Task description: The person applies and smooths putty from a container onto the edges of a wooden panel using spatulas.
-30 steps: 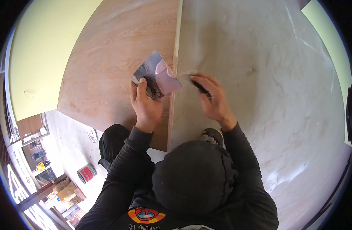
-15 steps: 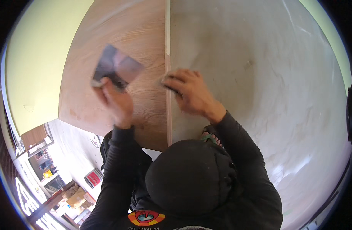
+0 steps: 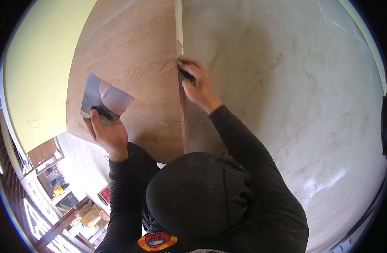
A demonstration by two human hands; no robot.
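Note:
My left hand grips a flat, square metal putty blade by its dark, grimy back edge. A small smear of pinkish paste lies on the blade's shiny face. The fingers of my right hand are wrapped round a small dark scraper, mostly hidden by the hand. Its tip meets the narrow edge strip of a wood-grain panel. Pinkish-brown filler coats the lower length of that strip, while its upper part is pale.
To the right spreads a smudged grey floor. A pale yellow surface borders the panel on the left. At lower left are a red-labelled can, partly behind my sleeve, and a cardboard box. My knee is close to the panel's near end.
My right hand has moved up the edge strip, away from me, with the scraper. The left hand has drawn back to the left and nearer, still holding the putty blade.

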